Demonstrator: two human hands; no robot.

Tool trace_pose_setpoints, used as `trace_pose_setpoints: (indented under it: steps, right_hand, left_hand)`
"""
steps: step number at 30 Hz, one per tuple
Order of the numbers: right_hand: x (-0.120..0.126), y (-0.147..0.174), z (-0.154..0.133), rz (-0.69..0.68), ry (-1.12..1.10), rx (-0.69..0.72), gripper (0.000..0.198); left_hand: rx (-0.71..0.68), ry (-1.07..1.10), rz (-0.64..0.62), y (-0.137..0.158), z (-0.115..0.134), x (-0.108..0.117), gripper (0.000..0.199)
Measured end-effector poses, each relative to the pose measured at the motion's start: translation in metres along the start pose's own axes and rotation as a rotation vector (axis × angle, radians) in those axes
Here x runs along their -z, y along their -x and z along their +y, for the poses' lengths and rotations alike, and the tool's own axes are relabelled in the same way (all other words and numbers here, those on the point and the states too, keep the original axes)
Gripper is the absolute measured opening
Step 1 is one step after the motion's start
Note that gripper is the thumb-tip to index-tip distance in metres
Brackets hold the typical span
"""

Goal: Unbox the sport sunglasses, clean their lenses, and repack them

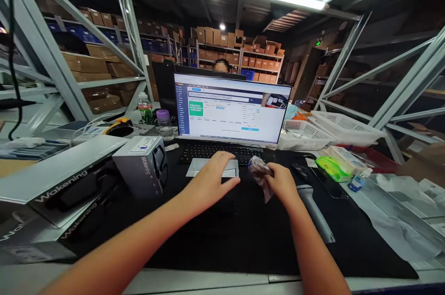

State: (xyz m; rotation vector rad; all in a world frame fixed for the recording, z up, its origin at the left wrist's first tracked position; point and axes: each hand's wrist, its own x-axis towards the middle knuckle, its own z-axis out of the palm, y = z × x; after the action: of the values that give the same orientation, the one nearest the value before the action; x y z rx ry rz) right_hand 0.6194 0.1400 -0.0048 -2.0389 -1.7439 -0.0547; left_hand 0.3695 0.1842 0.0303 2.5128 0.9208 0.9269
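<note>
My left hand [207, 180] reaches over the black mat with thumb and fingers apart and nothing between them. Just beyond it lies a small, shallow white box [229, 172], partly covered by the hand. In my right hand [281, 182] is a crumpled grey cloth-like bundle [259, 169], pinched between thumb and fingers, its lower end hanging toward the mat. Whether anything is wrapped inside the bundle I cannot tell. A black keyboard [194, 150] sits behind the white box, below the lit monitor [222, 121]. Right of my right wrist rests a grey handheld scanner [316, 216].
Boxes marked "Wakening" [62, 179] are stacked at left, beside an upright box [139, 160]. A purple-lidded jar [164, 125] stands left of the monitor. White baskets [306, 135], a green packet [332, 168] and a small bottle [359, 180] are at right. Another person's head shows behind the monitor.
</note>
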Motion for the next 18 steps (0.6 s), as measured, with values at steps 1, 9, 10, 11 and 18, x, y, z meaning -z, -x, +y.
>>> trace_pose_setpoints:
  steps: [1,9,10,11,18]
  right_hand:
    - [0.006,0.001,-0.003,0.031,-0.048,0.032,0.016]
    - [-0.017,0.018,-0.069,0.225,-0.183,0.186,0.019]
    - [-0.023,0.02,-0.074,0.218,-0.192,0.21,0.021]
    - [-0.027,0.022,-0.076,0.203,-0.2,0.243,0.022]
    - [0.008,0.026,-0.064,-0.032,-0.624,0.465,0.031]
  left_hand:
    - [0.029,0.078,0.027,0.008,-0.003,-0.008,0.062]
    - [-0.117,0.177,0.376,0.026,-0.016,-0.04,0.054]
    - [-0.148,0.148,0.373,0.029,-0.018,-0.039,0.042]
    - [-0.177,0.127,0.366,0.032,-0.02,-0.036,0.034]
    - [-0.344,0.069,0.278,0.037,-0.041,-0.018,0.024]
